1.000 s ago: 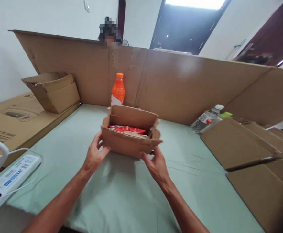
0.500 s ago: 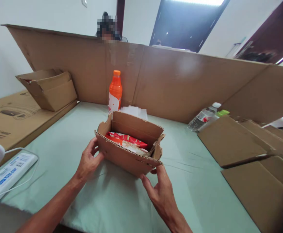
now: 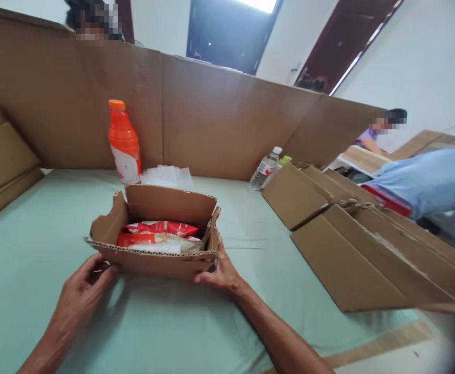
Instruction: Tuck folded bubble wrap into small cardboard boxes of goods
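An open-topped cardboard box [image 3: 155, 264] with ragged cut edges is in front of me above the green cloth. Inside lie red and orange snack packets [image 3: 160, 227], partly hidden by the front wall. My right hand [image 3: 224, 272] grips the box's right end, thumb on the front wall and fingers behind the side. At the lower left corner, my left hand [image 3: 81, 291] has curled fingers and thumb against the box; part of the contact is hidden.
An orange drink bottle [image 3: 125, 143] stands behind the box beside white sheets [image 3: 168, 176]. A clear water bottle [image 3: 265, 169] leans near cardboard boxes [image 3: 352, 265] on the right. A tall cardboard partition [image 3: 227, 119] crosses the back. Other people [image 3: 441, 176] are beyond it.
My view has swung to the right, so the bottles and the box appear farther left. The box looks more level from side to side, and both hands remain at its ends.
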{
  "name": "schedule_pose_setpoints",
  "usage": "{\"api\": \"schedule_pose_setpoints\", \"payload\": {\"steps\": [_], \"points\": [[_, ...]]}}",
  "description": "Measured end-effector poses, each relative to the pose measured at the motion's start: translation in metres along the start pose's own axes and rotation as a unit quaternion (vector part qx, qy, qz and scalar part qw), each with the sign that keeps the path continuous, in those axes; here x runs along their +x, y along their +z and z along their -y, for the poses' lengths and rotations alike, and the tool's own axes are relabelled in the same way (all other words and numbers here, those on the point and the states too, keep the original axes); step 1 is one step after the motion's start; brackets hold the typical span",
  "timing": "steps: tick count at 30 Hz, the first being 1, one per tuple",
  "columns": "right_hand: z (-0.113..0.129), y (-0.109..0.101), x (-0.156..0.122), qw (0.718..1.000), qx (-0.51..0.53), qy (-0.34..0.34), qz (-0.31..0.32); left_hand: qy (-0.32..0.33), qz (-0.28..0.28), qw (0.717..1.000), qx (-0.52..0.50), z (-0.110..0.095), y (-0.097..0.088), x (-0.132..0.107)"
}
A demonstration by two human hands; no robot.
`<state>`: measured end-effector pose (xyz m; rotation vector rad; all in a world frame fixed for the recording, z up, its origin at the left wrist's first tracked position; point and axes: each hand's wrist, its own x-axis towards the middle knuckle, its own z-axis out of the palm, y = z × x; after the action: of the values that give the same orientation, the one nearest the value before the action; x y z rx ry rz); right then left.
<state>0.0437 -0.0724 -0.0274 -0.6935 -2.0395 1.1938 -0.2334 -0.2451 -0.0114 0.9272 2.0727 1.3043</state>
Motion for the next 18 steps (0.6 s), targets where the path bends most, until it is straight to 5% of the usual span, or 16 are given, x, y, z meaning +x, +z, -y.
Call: {"api": "schedule_pose_setpoints", "payload": {"steps": [5, 10, 15, 18], "points": [[0.000, -0.015, -0.005, 0.996, -0.038, 0.001, -0.081, 0.021, 0.035, 0.994, -0.096, 0.003, 0.026, 0.008], [-0.023, -0.072, -0.004, 0.971, -0.075, 0.031, -0.226, 0.029, 0.078, 0.994, -0.077, 0.028, 0.048, 0.008], [-0.057, -0.144, 0.010, 0.888, -0.172, 0.082, -0.418, 0.042, 0.087, 0.994, -0.044, 0.036, 0.045, 0.006], [-0.071, -0.173, 0.017, 0.842, -0.220, 0.098, -0.483, 0.055, 0.065, 0.996, -0.030, 0.030, 0.045, 0.002]]}}
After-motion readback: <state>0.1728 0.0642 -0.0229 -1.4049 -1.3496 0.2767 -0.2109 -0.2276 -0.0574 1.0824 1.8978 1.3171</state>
